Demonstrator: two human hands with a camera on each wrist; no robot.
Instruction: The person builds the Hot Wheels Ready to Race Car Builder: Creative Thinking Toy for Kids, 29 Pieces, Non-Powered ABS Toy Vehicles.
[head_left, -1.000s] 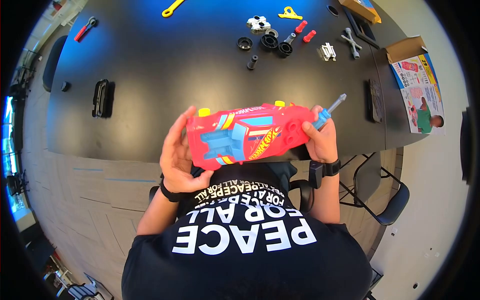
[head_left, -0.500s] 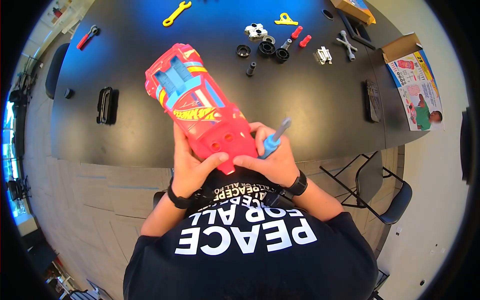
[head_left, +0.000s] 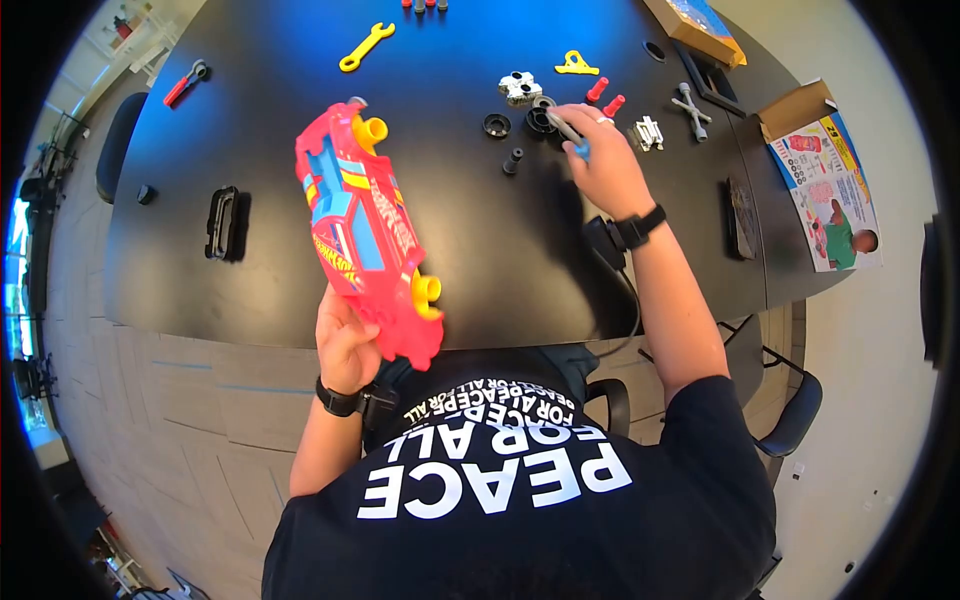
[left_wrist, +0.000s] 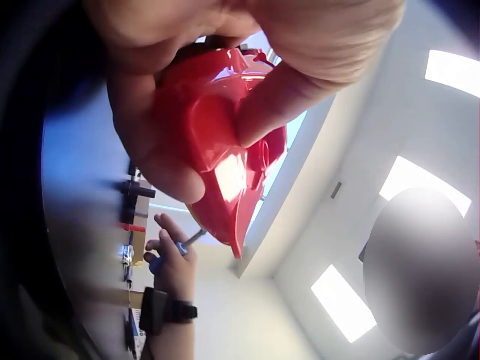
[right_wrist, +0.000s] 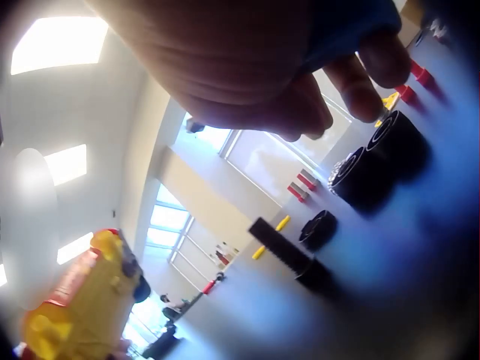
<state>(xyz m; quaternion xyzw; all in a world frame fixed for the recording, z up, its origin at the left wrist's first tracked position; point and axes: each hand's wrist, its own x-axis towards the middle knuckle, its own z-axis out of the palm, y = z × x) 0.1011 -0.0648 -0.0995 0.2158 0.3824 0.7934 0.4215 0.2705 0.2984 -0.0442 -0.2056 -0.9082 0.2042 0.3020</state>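
Note:
My left hand grips a red toy car by one end, thumb on its body in the left wrist view. The car is tilted, with two yellow wheel hubs facing right. In my right hand is a blue-handled screwdriver, its handle against the palm. That hand reaches over the table, its fingertips close above the black wheels. The right wrist view shows two wheels just below the fingers. Nearer me stands a dark ribbed bolt, beside a black ring.
On the dark table lie a yellow wrench, red bolts, chrome engine-like parts, a grey cross wrench and a red-handled ratchet. A printed box stands at the right edge.
My right hand has let go of the car and moved up and right to the wheels, still with the screwdriver. The car, now in my left hand alone, has turned its hubs rightward.

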